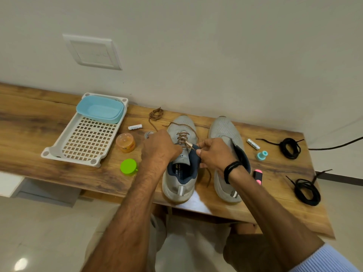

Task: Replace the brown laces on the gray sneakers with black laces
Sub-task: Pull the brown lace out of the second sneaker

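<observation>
Brown lace (183, 137) pinched: left hand (159, 148), right hand (215, 154) curled.

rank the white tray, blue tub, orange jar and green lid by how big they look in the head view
1. white tray, clearly the largest
2. blue tub, sitting in the tray's far end
3. orange jar and green lid: they look about alike, and the lid is nearer the camera, so I won't rank them.
</observation>
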`<state>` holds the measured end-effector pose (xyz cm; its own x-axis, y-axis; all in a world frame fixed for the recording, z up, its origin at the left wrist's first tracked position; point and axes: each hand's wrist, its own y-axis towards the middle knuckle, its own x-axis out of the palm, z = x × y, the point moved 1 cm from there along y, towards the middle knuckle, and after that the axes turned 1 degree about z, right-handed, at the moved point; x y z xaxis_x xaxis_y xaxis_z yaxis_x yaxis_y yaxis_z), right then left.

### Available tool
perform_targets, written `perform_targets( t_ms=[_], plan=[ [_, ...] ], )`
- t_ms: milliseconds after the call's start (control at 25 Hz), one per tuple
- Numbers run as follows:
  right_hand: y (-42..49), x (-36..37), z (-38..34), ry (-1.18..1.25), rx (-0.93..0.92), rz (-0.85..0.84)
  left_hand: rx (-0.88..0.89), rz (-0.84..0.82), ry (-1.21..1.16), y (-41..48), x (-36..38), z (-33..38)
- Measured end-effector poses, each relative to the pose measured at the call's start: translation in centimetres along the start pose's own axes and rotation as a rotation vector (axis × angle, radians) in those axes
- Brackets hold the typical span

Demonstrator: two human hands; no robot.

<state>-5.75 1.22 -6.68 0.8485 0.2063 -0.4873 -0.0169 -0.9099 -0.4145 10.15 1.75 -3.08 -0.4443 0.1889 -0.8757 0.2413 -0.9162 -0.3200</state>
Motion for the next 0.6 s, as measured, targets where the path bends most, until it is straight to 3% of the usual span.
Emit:
perform_targets(
  t_ms=[80,160,360,480,600],
  plan=[
    [-1.2,0.0,-0.1,-0.209,-0.095,0.159,0.024,0.019,0.074,-0.9,0.0,0.5],
    [-2.7,0.3,-0.3,-0.264,-0.144,0.278,0.05,0.031,0.106,-1.4,0.1,0.8],
    [-3.7,1.6,0.0,-0.026,-0.134,0.279,0.16,0.139,0.105,-1.7,0.7,0.1],
    [-3.3,1.5,0.6,0.15,-0.088,0.233,0.34,0.246,0.039,-1.2,1.8,0.0],
    [-2.8,1.5,1.3,0.192,-0.065,0.202,0.54,0.251,0.001,-0.7,2.3,0.6]
  ],
)
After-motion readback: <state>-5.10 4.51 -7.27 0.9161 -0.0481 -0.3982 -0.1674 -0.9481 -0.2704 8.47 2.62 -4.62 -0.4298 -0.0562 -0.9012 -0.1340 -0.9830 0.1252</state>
